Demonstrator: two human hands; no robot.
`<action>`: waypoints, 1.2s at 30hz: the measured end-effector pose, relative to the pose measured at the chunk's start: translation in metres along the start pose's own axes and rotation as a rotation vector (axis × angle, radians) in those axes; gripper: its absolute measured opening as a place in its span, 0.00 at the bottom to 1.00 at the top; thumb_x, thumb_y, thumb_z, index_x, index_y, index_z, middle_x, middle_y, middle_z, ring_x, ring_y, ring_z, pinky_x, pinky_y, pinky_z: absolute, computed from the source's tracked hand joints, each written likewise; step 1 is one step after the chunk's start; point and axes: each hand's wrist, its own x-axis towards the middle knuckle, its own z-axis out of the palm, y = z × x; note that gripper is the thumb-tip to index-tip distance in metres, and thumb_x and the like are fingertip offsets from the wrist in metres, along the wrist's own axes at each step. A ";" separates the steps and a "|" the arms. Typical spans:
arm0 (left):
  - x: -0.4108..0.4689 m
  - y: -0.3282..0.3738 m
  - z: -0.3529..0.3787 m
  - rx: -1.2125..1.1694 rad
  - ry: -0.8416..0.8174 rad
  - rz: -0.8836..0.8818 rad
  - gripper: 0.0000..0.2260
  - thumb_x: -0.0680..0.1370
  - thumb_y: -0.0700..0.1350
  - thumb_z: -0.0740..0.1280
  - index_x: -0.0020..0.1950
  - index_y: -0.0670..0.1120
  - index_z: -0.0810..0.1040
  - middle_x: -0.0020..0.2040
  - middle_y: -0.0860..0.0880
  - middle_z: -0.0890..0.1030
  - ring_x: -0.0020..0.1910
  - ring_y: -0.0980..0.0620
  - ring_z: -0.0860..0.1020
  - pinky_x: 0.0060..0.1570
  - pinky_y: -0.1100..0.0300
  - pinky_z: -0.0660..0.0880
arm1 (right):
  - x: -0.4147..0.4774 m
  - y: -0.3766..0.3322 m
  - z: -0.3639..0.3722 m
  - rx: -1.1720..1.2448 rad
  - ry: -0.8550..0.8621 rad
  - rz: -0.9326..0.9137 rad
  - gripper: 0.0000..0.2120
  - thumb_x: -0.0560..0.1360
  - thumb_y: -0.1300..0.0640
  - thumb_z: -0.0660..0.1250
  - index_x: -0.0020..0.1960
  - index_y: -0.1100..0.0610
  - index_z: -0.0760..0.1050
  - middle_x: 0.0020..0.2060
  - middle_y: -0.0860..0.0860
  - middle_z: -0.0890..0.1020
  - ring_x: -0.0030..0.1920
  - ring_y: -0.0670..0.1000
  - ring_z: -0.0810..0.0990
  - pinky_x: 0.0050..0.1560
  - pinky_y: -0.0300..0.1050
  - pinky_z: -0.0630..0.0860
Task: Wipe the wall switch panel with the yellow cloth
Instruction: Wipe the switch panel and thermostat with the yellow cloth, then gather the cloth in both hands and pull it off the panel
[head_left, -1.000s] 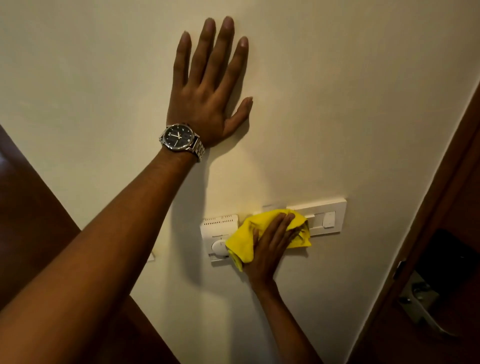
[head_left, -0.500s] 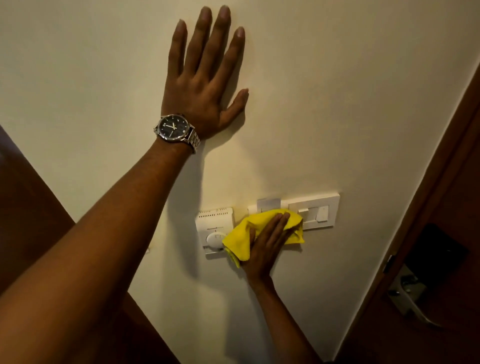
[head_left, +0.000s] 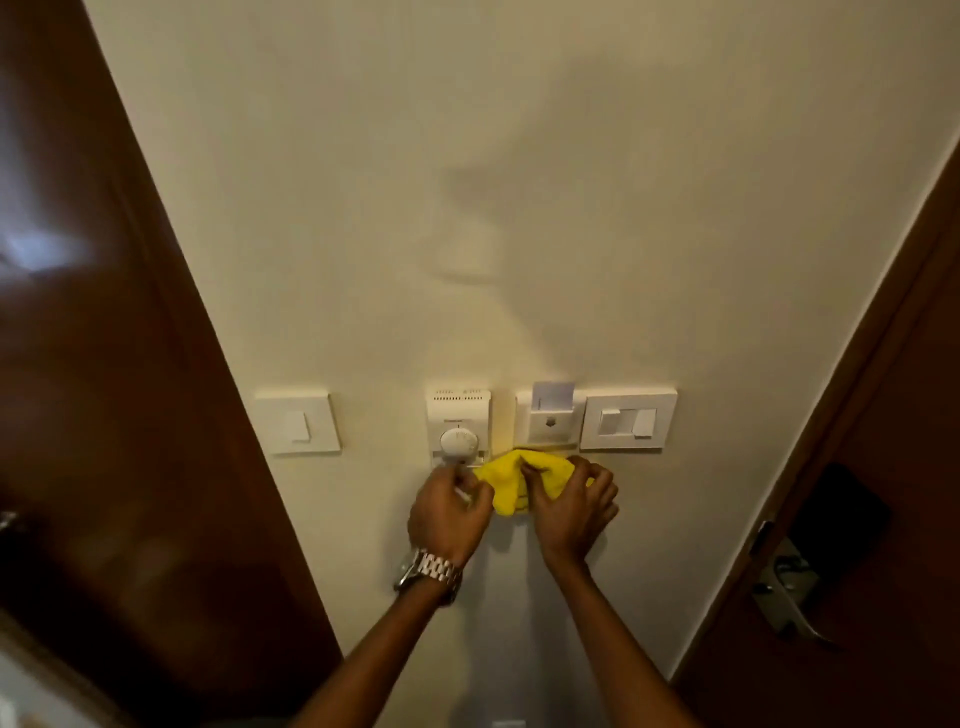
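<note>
The white wall switch panel (head_left: 628, 422) is fixed to the cream wall, with a key-card holder (head_left: 548, 421) at its left end and a card standing in it. The yellow cloth (head_left: 506, 478) is bunched just below the card holder. My right hand (head_left: 574, 504) grips the cloth's right side. My left hand (head_left: 449, 512), with a metal watch on its wrist, pinches the cloth's left edge just under the round thermostat dial (head_left: 458, 441).
A single white switch (head_left: 298, 423) sits on the wall to the left. A dark wooden door (head_left: 104, 364) borders the wall on the left. On the right stands another wooden door with a metal handle (head_left: 789, 597) and lock.
My left hand has come down off the wall above and now holds the cloth beside my right hand. The cloth has dropped from over the panel to just below it. The view has shifted.
</note>
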 end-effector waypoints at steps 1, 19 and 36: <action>-0.008 -0.021 0.011 -0.121 -0.081 -0.202 0.12 0.77 0.53 0.77 0.56 0.52 0.79 0.54 0.50 0.84 0.52 0.47 0.83 0.54 0.48 0.84 | 0.001 0.005 0.000 -0.049 -0.006 -0.029 0.29 0.68 0.35 0.73 0.55 0.58 0.78 0.57 0.59 0.75 0.57 0.62 0.73 0.55 0.55 0.69; -0.178 -0.389 -0.129 -0.549 -0.841 -0.918 0.21 0.82 0.31 0.69 0.67 0.54 0.76 0.62 0.57 0.85 0.59 0.59 0.85 0.52 0.68 0.82 | -0.258 0.019 0.176 -0.093 -1.714 -0.393 0.26 0.61 0.40 0.82 0.48 0.45 0.70 0.44 0.47 0.80 0.47 0.51 0.79 0.45 0.49 0.77; -0.409 -0.653 -0.184 -0.378 0.161 -1.549 0.17 0.87 0.37 0.63 0.75 0.44 0.64 0.57 0.43 0.76 0.57 0.36 0.78 0.39 0.44 0.86 | -0.606 0.053 0.352 -0.441 -1.704 -1.235 0.20 0.84 0.56 0.54 0.76 0.54 0.63 0.80 0.57 0.50 0.79 0.60 0.52 0.77 0.59 0.55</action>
